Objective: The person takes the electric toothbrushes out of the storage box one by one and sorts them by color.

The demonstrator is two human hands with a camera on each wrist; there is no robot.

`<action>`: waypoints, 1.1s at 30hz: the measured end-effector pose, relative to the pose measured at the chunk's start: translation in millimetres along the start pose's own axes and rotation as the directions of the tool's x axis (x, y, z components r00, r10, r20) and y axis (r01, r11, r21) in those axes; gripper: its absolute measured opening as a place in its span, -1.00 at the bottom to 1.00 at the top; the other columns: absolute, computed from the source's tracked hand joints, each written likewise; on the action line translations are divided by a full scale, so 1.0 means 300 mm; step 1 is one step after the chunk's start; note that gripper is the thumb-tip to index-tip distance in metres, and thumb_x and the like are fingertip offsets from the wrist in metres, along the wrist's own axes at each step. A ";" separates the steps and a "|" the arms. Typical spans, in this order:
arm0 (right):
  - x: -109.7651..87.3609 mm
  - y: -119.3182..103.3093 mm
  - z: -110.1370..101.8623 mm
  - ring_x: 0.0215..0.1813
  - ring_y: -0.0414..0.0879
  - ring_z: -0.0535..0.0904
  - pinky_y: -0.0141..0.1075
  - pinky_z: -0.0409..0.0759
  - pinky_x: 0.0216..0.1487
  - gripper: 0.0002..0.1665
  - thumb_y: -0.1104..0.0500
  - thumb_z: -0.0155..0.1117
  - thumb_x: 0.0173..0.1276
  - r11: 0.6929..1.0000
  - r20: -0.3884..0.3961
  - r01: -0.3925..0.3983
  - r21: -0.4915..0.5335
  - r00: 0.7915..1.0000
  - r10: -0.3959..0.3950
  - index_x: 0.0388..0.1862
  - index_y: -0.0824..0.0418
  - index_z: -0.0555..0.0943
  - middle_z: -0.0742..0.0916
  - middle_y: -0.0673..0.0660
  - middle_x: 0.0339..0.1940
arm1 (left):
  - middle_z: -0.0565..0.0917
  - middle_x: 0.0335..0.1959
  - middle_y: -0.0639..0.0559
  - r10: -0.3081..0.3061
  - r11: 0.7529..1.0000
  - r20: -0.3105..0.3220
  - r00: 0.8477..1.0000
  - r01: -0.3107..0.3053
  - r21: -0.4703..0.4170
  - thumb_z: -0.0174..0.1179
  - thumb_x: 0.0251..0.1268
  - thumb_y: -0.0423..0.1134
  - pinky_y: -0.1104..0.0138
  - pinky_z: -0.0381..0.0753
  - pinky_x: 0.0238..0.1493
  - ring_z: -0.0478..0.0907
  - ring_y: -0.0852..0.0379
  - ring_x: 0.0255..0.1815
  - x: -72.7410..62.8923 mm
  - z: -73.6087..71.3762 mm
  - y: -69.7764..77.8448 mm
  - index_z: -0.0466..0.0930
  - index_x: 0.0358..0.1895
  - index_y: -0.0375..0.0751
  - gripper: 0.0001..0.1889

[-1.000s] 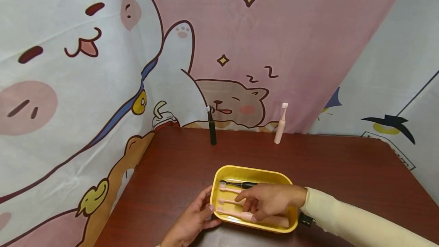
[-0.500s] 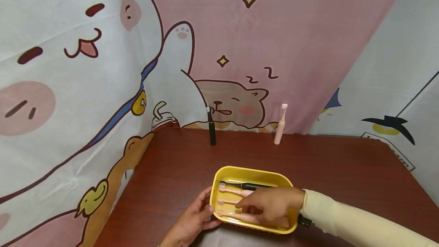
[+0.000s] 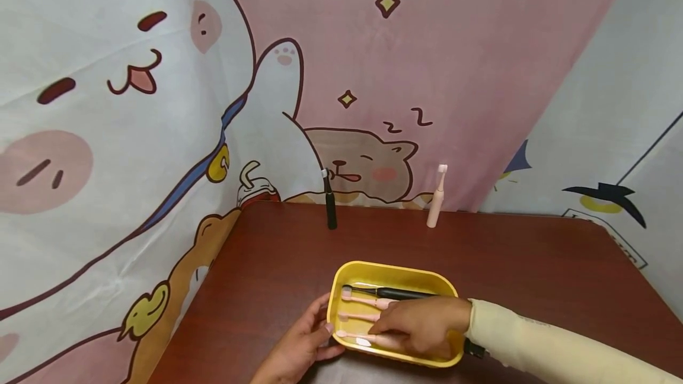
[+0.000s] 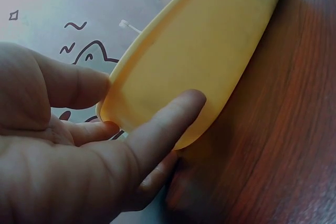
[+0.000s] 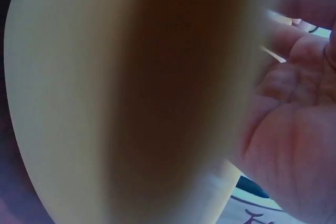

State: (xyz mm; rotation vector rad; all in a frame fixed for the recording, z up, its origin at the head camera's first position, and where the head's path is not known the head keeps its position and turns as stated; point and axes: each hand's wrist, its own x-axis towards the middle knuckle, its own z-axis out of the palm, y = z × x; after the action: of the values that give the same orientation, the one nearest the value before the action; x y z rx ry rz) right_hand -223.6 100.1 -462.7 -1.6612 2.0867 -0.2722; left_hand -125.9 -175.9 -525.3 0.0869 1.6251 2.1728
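Observation:
A yellow storage box [image 3: 395, 266] sits on the table, holding one black electric toothbrush [image 3: 400, 293] and several pink ones, laid side by side. My left hand [image 3: 301, 342] holds the box's left end; in the left wrist view its fingers are at the corner and rim, one lying against the outer wall. My right hand [image 3: 427, 320] reaches into the box over the handle of the nearest pink toothbrush [image 3: 358, 335]. Its fingertips point down and are mostly hidden, so I cannot tell whether they grip that toothbrush. The blurred box wall blocks much of the right wrist view.
At the table's back, a black electric toothbrush [image 3: 331, 211] stands upright on the left and a pink electric toothbrush [image 3: 435, 209] on the right. A cartoon-printed cloth [image 3: 453, 64] hangs behind the table [image 3: 267, 265] and along its left side.
My right hand has moved toward the near side of the box and lower, covering the nearest pink toothbrush's handle and uncovering more of the black one. The left hand has stayed at the box's end.

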 end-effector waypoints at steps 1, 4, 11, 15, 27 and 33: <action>-0.001 0.007 -0.002 0.16 -0.43 0.53 -0.46 0.52 0.27 -0.60 -0.02 0.13 0.68 0.999 0.023 -0.007 0.039 1.000 0.006 0.39 -0.11 0.62 0.69 -0.26 0.19 | 0.15 0.60 -0.48 -0.001 1.000 0.000 1.000 0.001 0.000 -0.08 0.72 -0.37 -0.01 0.70 0.19 0.56 -0.11 0.31 0.000 0.001 0.000 -0.09 0.72 -0.18 -0.34; -0.004 0.028 -0.011 0.16 -0.43 0.49 -0.48 0.48 0.30 -0.46 0.14 0.23 0.60 0.989 0.103 -0.048 0.142 0.994 0.034 0.49 -0.19 0.54 0.64 -0.29 0.23 | 0.14 0.60 -0.48 -0.004 1.000 -0.002 1.000 0.004 0.000 -0.08 0.72 -0.37 -0.04 0.69 0.21 0.55 -0.12 0.32 -0.003 0.003 0.001 -0.10 0.73 -0.18 -0.34; -0.011 0.058 -0.021 0.12 -0.43 0.45 -0.53 0.44 0.26 -0.21 0.29 0.32 0.45 0.951 0.206 -0.120 0.284 0.977 0.062 0.58 -0.24 0.45 0.60 -0.29 0.25 | 0.13 0.61 -0.48 -0.011 1.000 -0.002 1.000 0.011 0.001 -0.09 0.72 -0.37 -0.07 0.68 0.23 0.53 -0.12 0.33 -0.006 0.009 0.009 -0.12 0.73 -0.18 -0.33; -0.012 0.067 -0.024 0.03 -0.45 0.48 -0.54 0.49 0.14 -0.22 0.32 0.33 0.44 0.908 0.230 -0.160 0.388 0.970 0.072 0.54 -0.24 0.49 0.61 -0.29 0.08 | 0.13 0.62 -0.48 -0.019 1.000 -0.003 1.000 0.019 0.007 -0.09 0.73 -0.36 -0.05 0.69 0.22 0.52 -0.14 0.36 -0.007 0.008 0.009 -0.11 0.73 -0.17 -0.34; -0.017 0.098 -0.022 0.07 -0.40 0.52 -0.47 0.52 0.20 -0.30 0.33 0.33 0.41 0.802 0.223 -0.155 0.578 0.975 0.027 0.47 -0.15 0.55 0.64 -0.25 0.02 | 0.12 0.61 -0.48 -0.019 1.000 -0.007 1.000 0.019 0.011 -0.05 0.71 -0.35 -0.08 0.68 0.23 0.52 -0.06 0.33 -0.009 0.008 0.004 -0.11 0.73 -0.19 -0.32; -0.020 0.109 -0.031 0.00 -0.34 0.54 -0.49 0.53 0.10 -0.30 0.35 0.29 0.43 0.760 0.211 -0.137 0.635 0.978 0.000 0.48 -0.12 0.52 0.65 -0.18 0.00 | 0.10 0.62 -0.48 -0.001 1.000 -0.010 1.000 0.001 0.010 -0.02 0.70 -0.33 -0.10 0.66 0.25 0.49 -0.03 0.36 -0.005 0.006 -0.001 -0.11 0.72 -0.19 -0.30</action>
State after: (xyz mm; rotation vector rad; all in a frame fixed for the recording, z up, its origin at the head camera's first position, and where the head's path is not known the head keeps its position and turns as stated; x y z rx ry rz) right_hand -255.4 113.1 -467.2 -1.1275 1.6267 -0.6885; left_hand -124.0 -174.8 -524.9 0.0789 1.6416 2.1675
